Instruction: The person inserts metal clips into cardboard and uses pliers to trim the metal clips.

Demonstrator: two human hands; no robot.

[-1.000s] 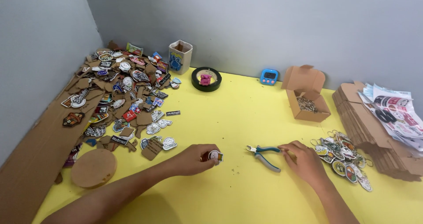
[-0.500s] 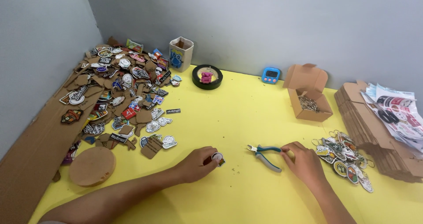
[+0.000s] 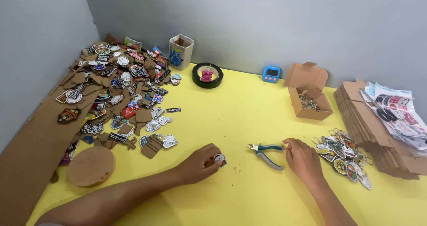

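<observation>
Table, yellow, carrying a wide charm pile at far left. Pliers lying between the hands. Left hand pinching a small round charm at its fingertips, low on the table. Right hand resting loosely curled, holding nothing, just beside the pliers. Charm appearing light, stiff, flat; best gripped by the rim.

Setting: small craft workshop corner. Yellow tabletop against grey walls. Evidence: heap of cut-out charms and cardboard backings at left, pliers, tape roll, blue timer, stack of flat cardboard boxes, one open box.
</observation>
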